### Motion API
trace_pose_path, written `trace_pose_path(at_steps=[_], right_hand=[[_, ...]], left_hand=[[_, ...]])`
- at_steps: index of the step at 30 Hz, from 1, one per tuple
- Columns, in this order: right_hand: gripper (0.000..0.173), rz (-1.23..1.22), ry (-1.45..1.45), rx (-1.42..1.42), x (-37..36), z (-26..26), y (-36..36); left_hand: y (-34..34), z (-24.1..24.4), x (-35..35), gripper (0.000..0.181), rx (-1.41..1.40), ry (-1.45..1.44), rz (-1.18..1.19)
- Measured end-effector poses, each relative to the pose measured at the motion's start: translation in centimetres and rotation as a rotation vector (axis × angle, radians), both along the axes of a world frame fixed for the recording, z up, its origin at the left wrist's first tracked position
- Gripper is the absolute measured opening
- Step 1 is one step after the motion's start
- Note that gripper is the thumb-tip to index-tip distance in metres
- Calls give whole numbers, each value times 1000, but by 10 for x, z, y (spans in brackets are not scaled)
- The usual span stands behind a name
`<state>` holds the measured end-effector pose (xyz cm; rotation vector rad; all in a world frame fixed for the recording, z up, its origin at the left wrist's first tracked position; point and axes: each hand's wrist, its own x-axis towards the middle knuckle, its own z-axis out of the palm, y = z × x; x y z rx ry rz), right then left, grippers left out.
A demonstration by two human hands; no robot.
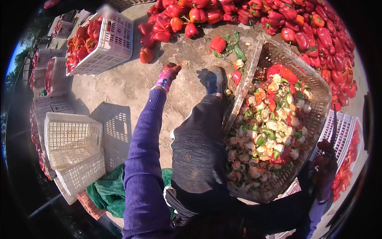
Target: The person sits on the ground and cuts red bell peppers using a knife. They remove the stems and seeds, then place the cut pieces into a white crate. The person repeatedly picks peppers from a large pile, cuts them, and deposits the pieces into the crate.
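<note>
My left hand (167,76), in a pink patterned glove with dark fingertips, reaches forward over the concrete ground. Its fingers are curled and the palm is hidden, so I cannot tell whether anything is inside. A small orange scrap (183,63) shows just past the fingertips. Off to the right, in shadow, my right hand (325,161) grips a knife (334,125) with its dark blade pointing up. Between my leg and that hand stands a dirty plastic crate (320,85), holding cut pepper cores, seeds, green stems and red pieces.
A large heap of red bell peppers (331,38) spreads along the front and right. One loose red pepper (218,44) lies beside green leaves (238,52). White crates of peppers (118,38) stand at left, near stacked white crates (74,131) and green netting (109,191). My shoe (215,80) is beside the cores crate.
</note>
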<state>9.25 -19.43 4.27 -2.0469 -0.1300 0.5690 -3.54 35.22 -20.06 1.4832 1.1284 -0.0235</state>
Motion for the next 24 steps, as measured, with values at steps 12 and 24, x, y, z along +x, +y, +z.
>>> trace_pose_path(at_steps=[12,24], right_hand=[[58,34,213,-156,23,-10,51],[57,19,347,-228,47,-28,63]], left_hand=[[78,-37,146,78,908,328,-632],[72,-112,226,63,985,586,-687]])
